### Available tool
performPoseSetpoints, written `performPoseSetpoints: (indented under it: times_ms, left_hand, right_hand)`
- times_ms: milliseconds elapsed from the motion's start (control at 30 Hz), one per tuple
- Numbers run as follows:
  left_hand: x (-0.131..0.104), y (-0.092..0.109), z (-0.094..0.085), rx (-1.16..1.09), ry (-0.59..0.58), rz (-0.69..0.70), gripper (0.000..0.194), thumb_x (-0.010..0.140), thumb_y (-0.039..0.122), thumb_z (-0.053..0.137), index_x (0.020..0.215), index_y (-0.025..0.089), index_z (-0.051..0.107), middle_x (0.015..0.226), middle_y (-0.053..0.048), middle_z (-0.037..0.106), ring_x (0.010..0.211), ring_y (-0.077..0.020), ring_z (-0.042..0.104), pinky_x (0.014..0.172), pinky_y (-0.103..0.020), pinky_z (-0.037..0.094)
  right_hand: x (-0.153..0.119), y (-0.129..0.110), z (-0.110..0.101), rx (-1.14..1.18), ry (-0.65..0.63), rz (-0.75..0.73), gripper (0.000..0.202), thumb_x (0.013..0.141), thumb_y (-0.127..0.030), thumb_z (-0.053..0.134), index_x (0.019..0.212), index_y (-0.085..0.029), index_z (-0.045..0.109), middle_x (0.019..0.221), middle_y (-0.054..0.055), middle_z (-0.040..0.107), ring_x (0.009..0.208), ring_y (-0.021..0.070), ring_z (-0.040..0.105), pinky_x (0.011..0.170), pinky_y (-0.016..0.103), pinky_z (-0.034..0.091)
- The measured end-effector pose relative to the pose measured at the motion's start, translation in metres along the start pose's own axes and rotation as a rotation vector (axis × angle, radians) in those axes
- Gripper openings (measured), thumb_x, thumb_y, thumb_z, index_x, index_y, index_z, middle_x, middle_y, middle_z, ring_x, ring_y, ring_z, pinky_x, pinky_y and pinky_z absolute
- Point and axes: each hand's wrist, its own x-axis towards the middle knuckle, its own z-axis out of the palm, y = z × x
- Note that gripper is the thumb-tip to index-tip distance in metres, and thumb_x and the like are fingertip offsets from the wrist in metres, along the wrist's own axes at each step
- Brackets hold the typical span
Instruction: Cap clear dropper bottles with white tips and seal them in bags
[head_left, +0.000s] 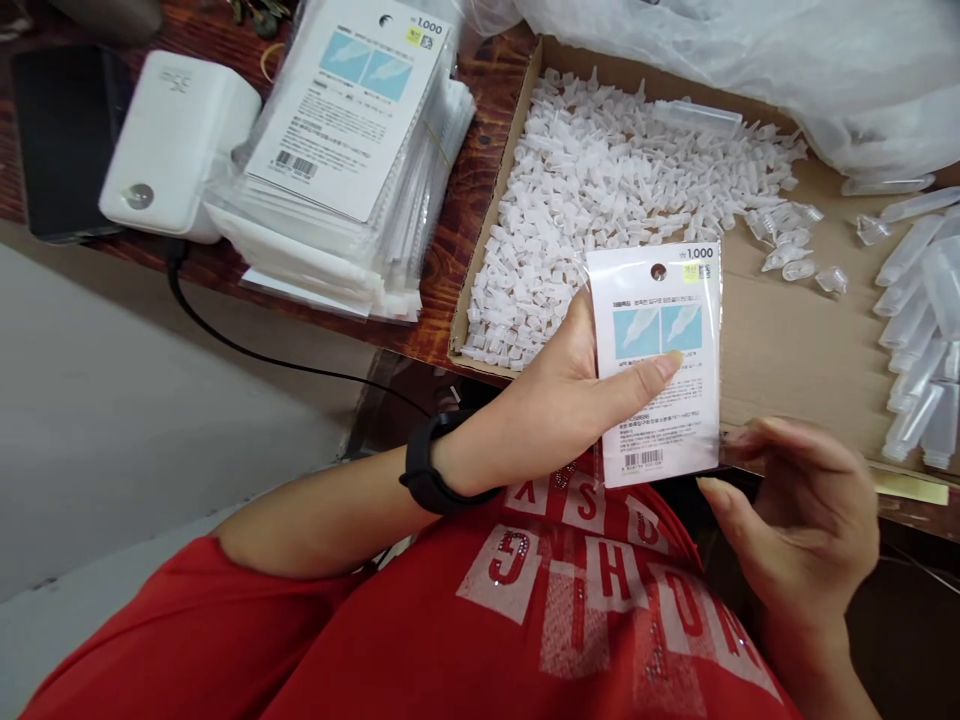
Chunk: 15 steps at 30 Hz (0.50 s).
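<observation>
My left hand (555,400), with a black band on its wrist, grips a printed packaging card (660,440) in a clear plastic sleeve. Its thumb presses on the card's face and the other fingers are hidden behind. The card shows two blue pictures, lines of text, a barcode and a punched hole at the top. Just off the card's lower right corner is my right hand (802,520). Its thumb and curled index finger are apart, with nothing visible between them, and the index fingertip is blurred close to the card's edge.
Behind the card, a cardboard tray (780,350) holds a heap of small white plastic nozzles (555,190) and, at right, clear plastic bottles (915,330). At left are a stack of sleeved cards (337,130), a white power bank (180,140) with a cable, and a dark phone (64,140).
</observation>
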Motion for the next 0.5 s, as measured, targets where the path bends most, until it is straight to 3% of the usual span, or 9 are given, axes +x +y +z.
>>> performPoseSetpoints:
  times_ms: [167,267,333,433,500]
  left_hand:
    - [0.001,0.006,0.002,0.023,-0.073,-0.045,0.051,0.088,0.029,0.086,0.127,0.023,0.054,0.131,-0.005,0.078,0.126,-0.0308,0.074,0.101,-0.040,0.066]
    - [0.001,0.006,0.002,0.017,-0.108,-0.080,0.051,0.088,0.028,0.086,0.128,0.022,0.055,0.129,-0.007,0.079,0.125,-0.0310,0.075,0.100,-0.041,0.067]
    - [0.002,0.004,0.001,0.040,-0.100,-0.048,0.048,0.090,0.029,0.085,0.128,0.021,0.056,0.131,-0.006,0.079,0.128,-0.0303,0.074,0.105,-0.041,0.065]
    - [0.003,0.001,-0.003,0.122,-0.089,0.015,0.046,0.092,0.032,0.083,0.129,0.022,0.059,0.133,-0.006,0.078,0.131,-0.0300,0.072,0.111,-0.042,0.061]
    - [0.004,0.001,-0.005,0.155,-0.108,0.024,0.046,0.093,0.034,0.082,0.132,0.021,0.059,0.136,-0.006,0.078,0.131,-0.0300,0.072,0.112,-0.043,0.061]
  right_hand:
    - [0.001,-0.008,0.006,-0.024,0.070,0.212,0.035,0.083,-0.023,0.092,0.115,-0.030,0.080,0.101,0.001,0.072,0.083,0.0154,0.066,0.072,0.030,0.058]
    - [0.004,-0.009,0.004,-0.039,0.055,0.262,0.035,0.088,-0.024,0.088,0.120,-0.033,0.080,0.094,-0.001,0.072,0.080,0.0153,0.069,0.071,0.031,0.061]
    - [0.004,-0.011,0.000,-0.145,0.007,0.162,0.046,0.090,-0.018,0.085,0.131,-0.038,0.076,0.093,-0.002,0.074,0.079,0.0152,0.070,0.073,0.032,0.061]
    - [-0.003,-0.016,-0.010,-0.335,-0.110,-0.116,0.072,0.088,-0.009,0.084,0.148,-0.045,0.065,0.098,-0.003,0.078,0.084,0.0177,0.073,0.077,0.036,0.063]
    - [-0.011,-0.020,-0.019,-0.359,-0.186,-0.271,0.072,0.088,-0.010,0.084,0.150,-0.042,0.064,0.103,-0.002,0.081,0.089,0.0209,0.076,0.081,0.039,0.065]
